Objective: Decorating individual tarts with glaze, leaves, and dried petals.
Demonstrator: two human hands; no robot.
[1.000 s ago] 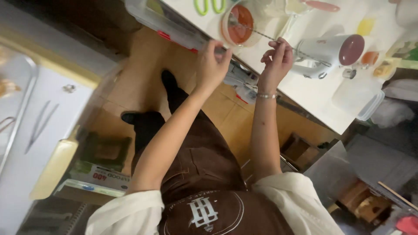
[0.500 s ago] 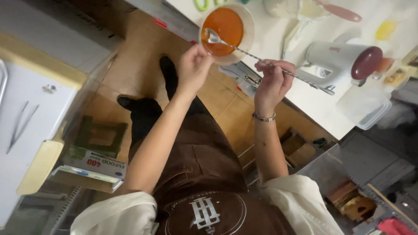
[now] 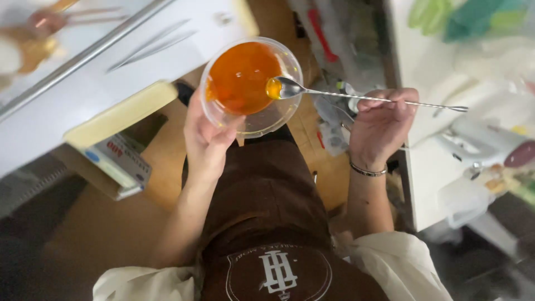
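Observation:
My left hand holds a clear plastic bowl from below, tilted toward me, with orange liquid pooled in it. My right hand pinches the thin handle of a long metal spoon. The spoon's bowl rests over the plastic bowl's rim and carries a small orange yolk-like blob. A bracelet circles my right wrist. Below the hands I see my brown apron and white sleeves.
A white counter with metal tongs lies at upper left, a cardboard box beneath its edge. At right a white worktop carries a hand mixer and blurred green items. A wooden floor shows below.
The view has swung round. The bowl has come off the right worktop and now sits raised in my left hand over my lap, and the spoon has lifted an orange blob out of the liquid.

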